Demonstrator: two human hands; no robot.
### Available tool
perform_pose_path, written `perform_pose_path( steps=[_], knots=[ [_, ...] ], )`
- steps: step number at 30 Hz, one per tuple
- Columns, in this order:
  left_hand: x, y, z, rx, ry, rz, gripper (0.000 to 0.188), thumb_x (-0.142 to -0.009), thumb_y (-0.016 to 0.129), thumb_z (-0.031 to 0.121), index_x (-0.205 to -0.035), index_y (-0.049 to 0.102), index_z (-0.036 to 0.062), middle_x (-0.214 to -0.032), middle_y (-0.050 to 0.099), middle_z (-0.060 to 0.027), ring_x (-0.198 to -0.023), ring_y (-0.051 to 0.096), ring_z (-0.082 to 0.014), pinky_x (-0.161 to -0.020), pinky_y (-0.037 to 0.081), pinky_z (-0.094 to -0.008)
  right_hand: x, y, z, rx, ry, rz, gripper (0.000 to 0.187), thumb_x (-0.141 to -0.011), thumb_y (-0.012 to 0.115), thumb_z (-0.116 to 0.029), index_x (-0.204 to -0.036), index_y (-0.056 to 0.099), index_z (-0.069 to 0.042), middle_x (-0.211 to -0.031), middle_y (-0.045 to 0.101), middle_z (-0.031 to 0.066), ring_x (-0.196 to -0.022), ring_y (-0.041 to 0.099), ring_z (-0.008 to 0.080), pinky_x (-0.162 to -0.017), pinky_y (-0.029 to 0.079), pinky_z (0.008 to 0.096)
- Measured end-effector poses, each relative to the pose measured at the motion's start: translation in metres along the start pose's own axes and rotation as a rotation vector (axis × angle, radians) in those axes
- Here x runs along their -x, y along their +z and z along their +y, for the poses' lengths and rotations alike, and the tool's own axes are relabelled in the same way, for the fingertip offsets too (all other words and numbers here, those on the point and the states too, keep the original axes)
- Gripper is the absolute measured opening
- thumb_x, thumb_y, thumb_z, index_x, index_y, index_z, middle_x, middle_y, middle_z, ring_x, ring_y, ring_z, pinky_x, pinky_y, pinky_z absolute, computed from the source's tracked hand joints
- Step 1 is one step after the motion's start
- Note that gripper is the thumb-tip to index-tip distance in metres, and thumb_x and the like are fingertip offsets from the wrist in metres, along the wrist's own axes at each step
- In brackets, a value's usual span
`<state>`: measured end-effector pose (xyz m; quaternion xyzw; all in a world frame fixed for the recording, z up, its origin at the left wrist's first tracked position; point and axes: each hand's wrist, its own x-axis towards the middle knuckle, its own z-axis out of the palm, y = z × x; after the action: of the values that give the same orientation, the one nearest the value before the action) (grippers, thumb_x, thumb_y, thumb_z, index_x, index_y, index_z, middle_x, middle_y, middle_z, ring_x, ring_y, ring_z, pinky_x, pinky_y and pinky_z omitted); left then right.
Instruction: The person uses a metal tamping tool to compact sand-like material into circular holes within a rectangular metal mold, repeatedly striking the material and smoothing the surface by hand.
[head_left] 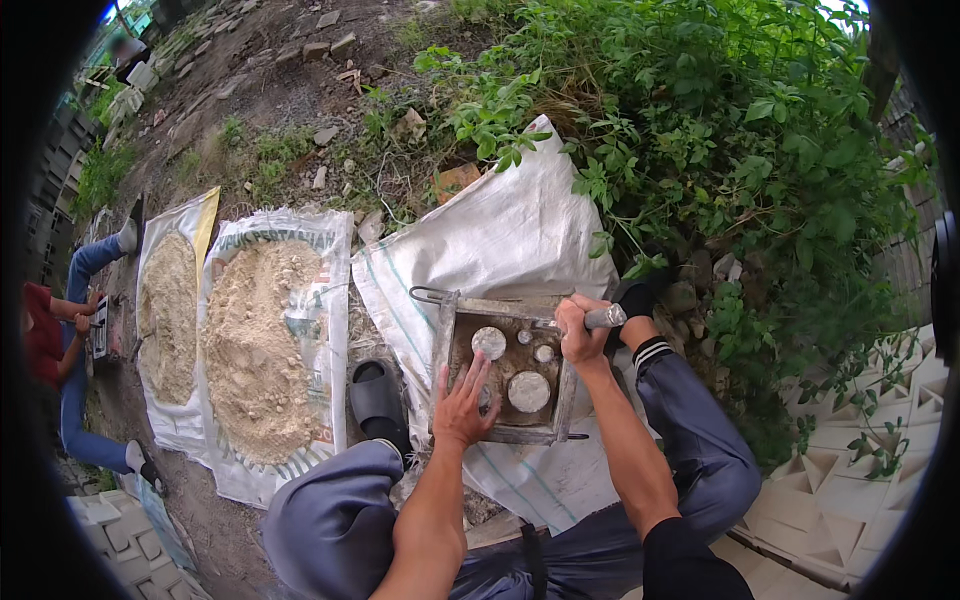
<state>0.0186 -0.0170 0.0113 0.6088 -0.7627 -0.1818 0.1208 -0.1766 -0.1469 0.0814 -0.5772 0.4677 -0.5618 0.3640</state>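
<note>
Between my legs a square grey mould frame point(445, 362) lies on a white woven sack point(480, 250). Inside it are several round pale discs, among them a large one point(528, 391) near the front and a smaller one point(489, 343) near the back. My left hand point(464, 405) reaches over the frame's left side with fingers spread, the tips by the back disc; it partly covers another round piece. At the frame's right back corner, my right hand point(582, 330) is closed round a tool with a thick, grey cylindrical end point(605, 317); the rest of the tool is hidden.
Two opened sacks bearing heaps of pale powder point(262, 340) lie to the left. Beyond them sits another person point(50, 335) in a red top, hands at a similar frame. Leafy plants point(720, 150) crowd the far right, and patterned pale blocks point(850, 450) lie at the near right.
</note>
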Motion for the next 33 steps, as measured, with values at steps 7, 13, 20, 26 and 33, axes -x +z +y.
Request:
perform_pose_path(
  steps=[7,13,20,26,33],
  knots=[
    [-0.009,-0.004,0.0,0.004,-0.007,0.011,0.072,-0.082,0.057,0.037,-0.145,0.03,0.0128,-0.153,0.025,-0.0009,-0.123,0.047,-0.0165,-0.114,0.016,-0.046,0.001,0.01,0.012,0.186,-0.271,-0.004,0.032,-0.079,0.048,-0.01,-0.05,0.04,0.001,-0.044,0.039,0.0041,-0.037,0.033,0.0107,-0.039,0.03,0.028],
    [-0.005,-0.002,0.005,-0.002,-0.005,0.005,0.074,-0.081,0.058,0.036,-0.145,0.03,0.0132,-0.153,0.024,0.0004,-0.122,0.048,-0.0153,-0.114,0.015,-0.0469,0.002,0.008,0.014,-0.074,-0.016,0.133,0.034,-0.079,0.048,-0.009,-0.05,0.032,-0.004,-0.045,0.035,0.0008,-0.038,0.032,0.0094,-0.039,0.026,0.0277],
    [-0.009,-0.006,0.008,0.043,-0.011,-0.033,0.073,-0.08,0.06,0.032,-0.144,0.032,0.0126,-0.152,0.027,-0.0022,-0.119,0.051,-0.0147,-0.114,0.015,-0.0472,0.01,0.011,0.021,-0.102,-0.124,0.149,0.035,-0.079,0.048,-0.008,-0.051,0.028,-0.008,-0.045,0.032,0.0007,-0.038,0.034,0.0116,-0.041,0.032,0.0277],
    [-0.006,-0.005,-0.002,0.03,-0.041,-0.01,0.072,-0.079,0.06,0.03,-0.143,0.033,0.0123,-0.152,0.028,-0.0024,-0.117,0.053,-0.0151,-0.114,0.015,-0.0477,0.001,0.029,-0.015,-0.376,-0.061,0.118,0.028,-0.078,0.048,-0.005,-0.051,0.039,0.0,-0.047,0.041,0.002,-0.041,0.04,0.0094,-0.042,0.035,0.027],
    [-0.001,-0.003,-0.006,0.012,-0.008,0.023,0.074,-0.08,0.058,0.034,-0.145,0.029,0.0141,-0.153,0.025,0.0014,-0.114,0.053,-0.0138,-0.114,0.017,-0.0461,0.004,0.044,0.006,-0.253,0.015,0.05,0.03,-0.079,0.048,-0.005,-0.051,0.042,0.001,-0.048,0.045,0.0037,-0.042,0.041,0.0096,-0.043,0.036,0.0267]
  ],
)
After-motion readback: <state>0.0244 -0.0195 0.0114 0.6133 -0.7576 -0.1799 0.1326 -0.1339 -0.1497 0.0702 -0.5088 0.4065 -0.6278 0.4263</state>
